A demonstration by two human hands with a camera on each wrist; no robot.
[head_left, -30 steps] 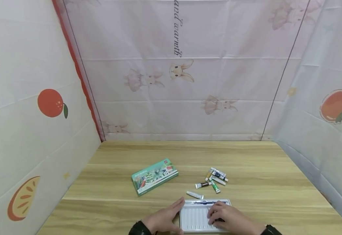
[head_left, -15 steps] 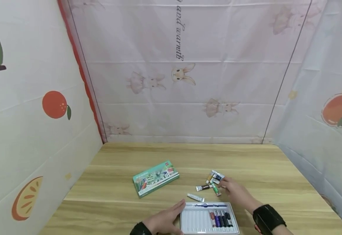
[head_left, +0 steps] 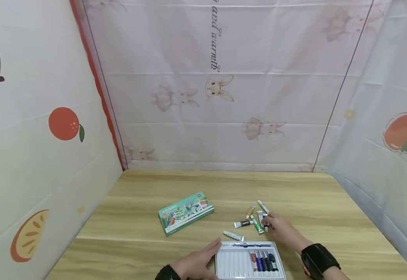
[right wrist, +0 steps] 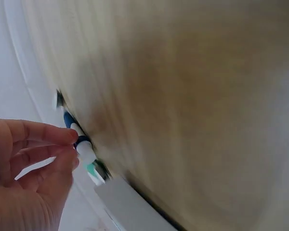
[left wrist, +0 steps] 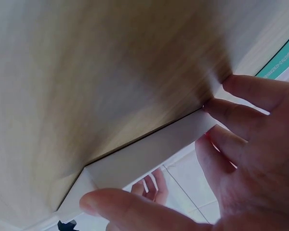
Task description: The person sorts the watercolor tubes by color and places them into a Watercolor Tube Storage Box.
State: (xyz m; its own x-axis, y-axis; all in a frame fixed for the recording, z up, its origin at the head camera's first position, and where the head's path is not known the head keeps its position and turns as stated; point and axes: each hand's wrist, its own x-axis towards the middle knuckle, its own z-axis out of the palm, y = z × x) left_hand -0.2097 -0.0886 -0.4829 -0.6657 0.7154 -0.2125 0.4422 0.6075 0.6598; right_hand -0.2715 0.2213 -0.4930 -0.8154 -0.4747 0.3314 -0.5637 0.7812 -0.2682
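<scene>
A white plastic paint tray (head_left: 234, 262) lies at the near edge of the table, a thin brush (head_left: 247, 245) in its top groove. Several paint tubes (head_left: 264, 261), red, purple and dark, fill slots at its right. My left hand (head_left: 197, 263) spans the tray's left side, fingers at the far corner and thumb near the front, fairly straight. Beyond the tray, my right hand (head_left: 287, 232) pinches a white paint tube with blue ends (right wrist: 85, 143) between thumb and fingertips, low at the tabletop. Beside it lie a green tube (head_left: 257, 224), a dark brown tube (head_left: 242, 224) and a yellow tube (head_left: 250, 212).
A teal printed box (head_left: 186, 213) lies on the wooden table (head_left: 137, 217), left of the tubes. One pale tube (head_left: 233, 235) is just behind the tray; another white tube (head_left: 263, 206) lies farther back. Printed cloth walls (head_left: 189, 147) stand around the table.
My right hand left the tray and reached out to the loose tubes, whose pile has spread, one white tube now lying apart at the back. My left hand stays at the tray.
</scene>
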